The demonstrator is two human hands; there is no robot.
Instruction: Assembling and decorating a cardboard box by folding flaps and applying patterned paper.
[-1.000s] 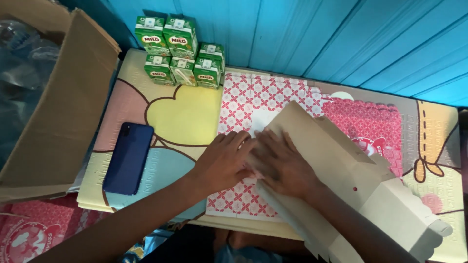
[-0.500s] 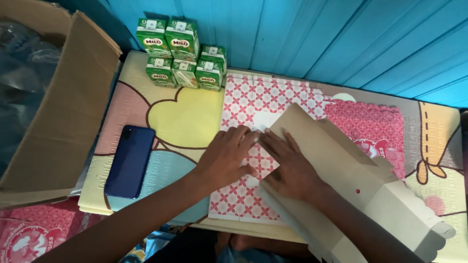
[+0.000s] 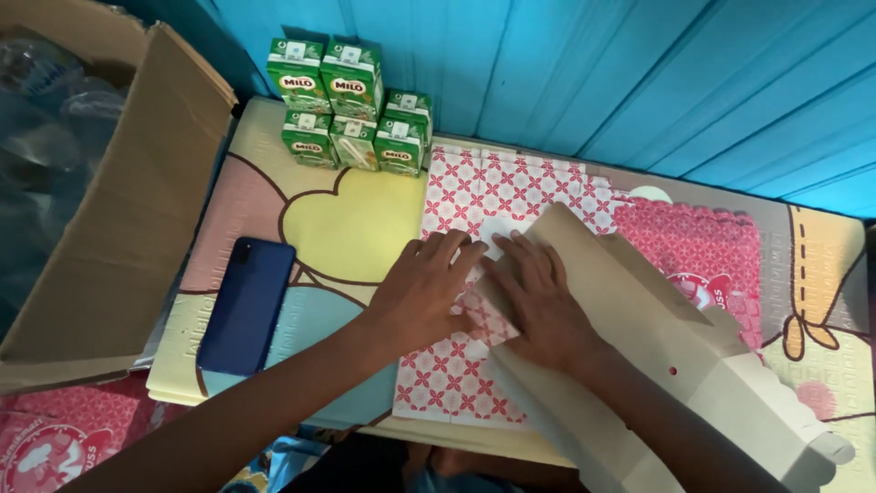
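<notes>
Our left hand (image 3: 422,294) lies flat, fingers spread & palm down, pressing the red-and-white patterned paper (image 3: 456,365) where it meets the edge of the flattened tan carton (image 3: 639,347). Our right hand (image 3: 538,306) is also open, palm down, resting on the carton's near flap, fingertips touching the paper just beside the left hand's. Neither hand grips anything; both only press.

We'd judge the step in hand as creasing or smoothing: paper & carton are being held flat against the tabletop mat (image 3: 347,224), approx. at its middle. The next move, as we read it, calls for steady downward pressure w/ one hand so the sheet doesn't slide while the other runs along the fold line. The carton's long body angles off toward the lower right, w/ a scalloped end flap & one small hole in its face, so it may want to pivot.

Further out, a dark blue phone (image 3: 246,306) lies face down left of the left forearm, well apart from the paper. At the mat's far edge stand green drink cartons (image 3: 351,114), small rectangular packs w/ a red label band, two on top of a row of three. A second pink patterned sheet (image 3: 693,251) lies beyond the carton. At far left, an open brown cardboard box (image 3: 119,237) holds clear plastic, contents unclear. Behind runs a blue plank wall (image 3: 593,82).
</notes>
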